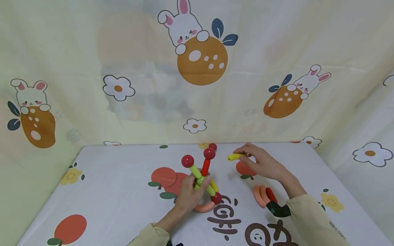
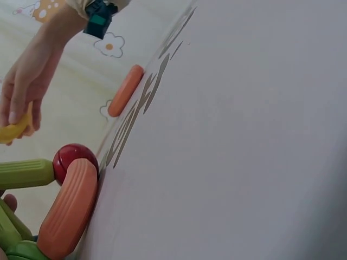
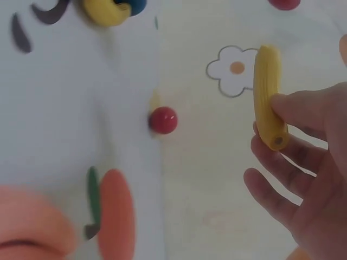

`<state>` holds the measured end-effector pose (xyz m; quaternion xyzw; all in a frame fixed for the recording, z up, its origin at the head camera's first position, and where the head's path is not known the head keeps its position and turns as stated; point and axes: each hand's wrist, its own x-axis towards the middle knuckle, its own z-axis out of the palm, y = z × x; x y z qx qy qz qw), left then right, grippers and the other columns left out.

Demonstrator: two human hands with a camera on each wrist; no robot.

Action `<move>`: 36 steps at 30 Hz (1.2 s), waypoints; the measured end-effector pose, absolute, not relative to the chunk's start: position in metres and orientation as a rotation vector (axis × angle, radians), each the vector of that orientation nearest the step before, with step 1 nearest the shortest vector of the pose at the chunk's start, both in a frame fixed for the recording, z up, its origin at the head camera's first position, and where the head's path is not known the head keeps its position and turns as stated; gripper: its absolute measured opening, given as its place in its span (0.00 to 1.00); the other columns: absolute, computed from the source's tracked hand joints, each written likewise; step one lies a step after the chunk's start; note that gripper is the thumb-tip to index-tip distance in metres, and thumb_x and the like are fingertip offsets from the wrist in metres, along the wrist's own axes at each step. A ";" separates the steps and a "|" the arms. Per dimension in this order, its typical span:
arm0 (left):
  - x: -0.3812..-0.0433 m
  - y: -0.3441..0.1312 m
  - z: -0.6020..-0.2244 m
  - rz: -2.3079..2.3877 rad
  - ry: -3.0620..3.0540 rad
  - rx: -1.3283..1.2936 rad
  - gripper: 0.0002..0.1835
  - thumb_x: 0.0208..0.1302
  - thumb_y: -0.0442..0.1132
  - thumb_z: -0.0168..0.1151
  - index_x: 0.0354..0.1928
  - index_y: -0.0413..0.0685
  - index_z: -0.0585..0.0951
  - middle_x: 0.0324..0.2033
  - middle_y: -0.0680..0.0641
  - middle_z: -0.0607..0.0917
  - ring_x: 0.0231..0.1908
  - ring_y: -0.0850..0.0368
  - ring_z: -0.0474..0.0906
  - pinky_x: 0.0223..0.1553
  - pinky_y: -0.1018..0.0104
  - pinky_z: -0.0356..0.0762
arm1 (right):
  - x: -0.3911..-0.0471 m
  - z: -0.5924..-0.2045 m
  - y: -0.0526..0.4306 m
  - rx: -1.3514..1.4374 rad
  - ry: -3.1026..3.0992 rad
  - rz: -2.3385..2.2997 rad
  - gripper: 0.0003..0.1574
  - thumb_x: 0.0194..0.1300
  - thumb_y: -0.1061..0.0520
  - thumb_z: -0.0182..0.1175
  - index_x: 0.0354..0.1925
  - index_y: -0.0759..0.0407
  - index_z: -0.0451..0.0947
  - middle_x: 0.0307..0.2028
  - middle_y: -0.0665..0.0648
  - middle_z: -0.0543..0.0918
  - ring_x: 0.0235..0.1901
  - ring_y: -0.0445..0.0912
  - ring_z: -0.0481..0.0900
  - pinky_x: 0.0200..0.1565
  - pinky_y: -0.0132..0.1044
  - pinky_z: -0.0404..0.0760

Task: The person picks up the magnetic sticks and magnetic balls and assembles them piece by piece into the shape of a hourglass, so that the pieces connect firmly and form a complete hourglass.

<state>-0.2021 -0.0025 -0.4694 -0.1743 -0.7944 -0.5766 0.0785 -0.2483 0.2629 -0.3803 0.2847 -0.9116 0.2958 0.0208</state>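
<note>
My left hand [image 1: 187, 195] grips a toy frame of rods and balls by its light green rods [image 1: 195, 171] near the middle. Red balls [image 1: 187, 161] cap several of its rod ends, and a red rod [image 1: 205, 167] points up from it. In the left wrist view, a curved orange rod [image 2: 69, 208] runs from a green part at the bottom to a red ball [image 2: 73, 160]. To the right, above the table, my right hand [image 1: 264, 164] pinches a curved yellow rod [image 3: 267, 92] between thumb and fingers. A hole shows in that rod's near end.
A loose red ball [image 1: 212, 147] lies at the table's back edge, behind the frame. Near my right wrist lie curved orange rods [image 1: 259, 196] and a red rod [image 1: 271, 195]. A printed cloth [image 1: 147, 116] hangs behind the white tabletop [image 1: 117, 205].
</note>
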 end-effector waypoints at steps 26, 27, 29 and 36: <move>-0.202 -0.003 -0.471 -1.741 -2.352 -0.544 0.11 0.63 0.44 0.62 0.46 0.52 0.77 0.31 0.56 0.82 0.28 0.63 0.74 0.29 0.72 0.75 | -0.268 -0.343 0.215 0.879 -2.719 0.935 0.17 0.66 0.58 0.57 0.53 0.53 0.75 0.47 0.50 0.79 0.46 0.43 0.76 0.50 0.44 0.77; -0.202 -0.003 -0.471 -1.740 -2.352 -0.543 0.11 0.63 0.43 0.62 0.46 0.52 0.77 0.31 0.56 0.81 0.28 0.63 0.74 0.29 0.72 0.75 | -0.268 -0.342 0.213 0.883 -2.712 0.936 0.17 0.66 0.58 0.57 0.53 0.53 0.75 0.47 0.50 0.79 0.45 0.43 0.76 0.50 0.43 0.77; -0.202 -0.003 -0.471 -1.736 -2.350 -0.542 0.10 0.63 0.43 0.62 0.45 0.52 0.77 0.31 0.56 0.81 0.29 0.63 0.74 0.29 0.72 0.75 | -0.268 -0.338 0.210 0.890 -2.691 0.934 0.17 0.65 0.57 0.58 0.53 0.53 0.75 0.46 0.49 0.80 0.45 0.43 0.76 0.50 0.43 0.77; -0.203 -0.003 -0.473 -1.733 -2.340 -0.539 0.09 0.63 0.45 0.61 0.44 0.55 0.78 0.29 0.56 0.79 0.29 0.62 0.73 0.29 0.72 0.73 | -0.266 -0.334 0.196 0.913 -2.643 0.934 0.18 0.64 0.57 0.59 0.53 0.54 0.75 0.47 0.49 0.79 0.44 0.42 0.75 0.49 0.42 0.78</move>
